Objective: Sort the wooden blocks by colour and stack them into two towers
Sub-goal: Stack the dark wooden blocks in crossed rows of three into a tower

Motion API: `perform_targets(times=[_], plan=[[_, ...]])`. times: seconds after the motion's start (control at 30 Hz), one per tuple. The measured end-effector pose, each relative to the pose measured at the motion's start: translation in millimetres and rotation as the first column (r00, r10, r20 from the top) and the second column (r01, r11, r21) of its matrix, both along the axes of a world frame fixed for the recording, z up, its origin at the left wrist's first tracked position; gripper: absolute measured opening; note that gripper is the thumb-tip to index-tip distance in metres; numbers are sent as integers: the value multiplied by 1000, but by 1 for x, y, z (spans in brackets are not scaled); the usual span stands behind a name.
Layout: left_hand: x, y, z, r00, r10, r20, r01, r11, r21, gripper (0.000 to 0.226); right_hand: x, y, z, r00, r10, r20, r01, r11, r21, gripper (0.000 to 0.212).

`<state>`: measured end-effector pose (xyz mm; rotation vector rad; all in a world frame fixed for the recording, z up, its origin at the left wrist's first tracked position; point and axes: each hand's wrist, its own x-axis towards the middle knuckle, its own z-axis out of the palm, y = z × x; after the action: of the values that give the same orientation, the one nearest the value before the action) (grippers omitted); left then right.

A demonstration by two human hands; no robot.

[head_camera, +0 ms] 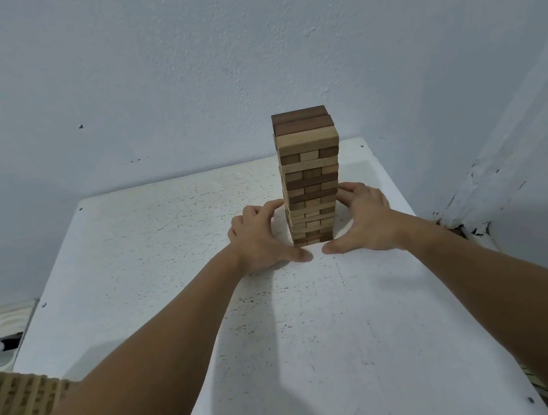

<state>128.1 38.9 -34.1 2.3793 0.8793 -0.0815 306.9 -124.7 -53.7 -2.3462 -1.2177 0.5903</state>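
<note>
Still unsorted, the tower stands mixed dark and pale toward the back of the table, near the wall. Left hand and right hand cup its lower half, fingers curved, gripping nothing. Best to steady it low and lift blocks from the top, one at a time.
</note>
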Motion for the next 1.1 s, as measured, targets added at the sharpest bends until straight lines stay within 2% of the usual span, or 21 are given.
perform_targets(times=[0.07, 0.13, 0.23, 0.4, 0.53, 0.77, 1.0, 1.1], plan=[[-11, -4, 2, 1000, 18, -18, -18, 1000, 5, 119, -4, -7, -7, 999, 8, 44, -7, 1000, -7, 113], [-23, -11, 1, 1000, 25, -17, -25, 999, 28, 121, -11, -17, -13, 994, 30, 105, -28, 999, -21, 114], [-47, -24, -3, 1000, -5, -10, 6, 996, 88, 119, -29, -34, -18, 976, 79, 205, -68, 996, -62, 107], [-85, -43, -11, 998, -59, -38, 66, 971, 231, 110, -62, -61, -13, 962, 48, 270, -21, 994, -103, 98], [-108, -66, -8, 996, -73, -46, 83, 952, 294, 93, -89, -81, -6, 970, 13, 245, 11, 995, -97, 94], [-148, -103, 11, 996, -43, 76, 16, 946, 323, 83, -144, -104, 6, 983, 9, 186, -7, 1000, -13, 84], [-197, -118, 29, 954, -7, 300, -92, 945, 315, 69, -204, -92, 18, 993, 30, 118, -47, 988, 147, 66], [-220, -110, 43, 932, -20, 361, -139, 902, 410, 66, -230, -75, 25, 991, 77, 110, -96, 980, 176, 64]])
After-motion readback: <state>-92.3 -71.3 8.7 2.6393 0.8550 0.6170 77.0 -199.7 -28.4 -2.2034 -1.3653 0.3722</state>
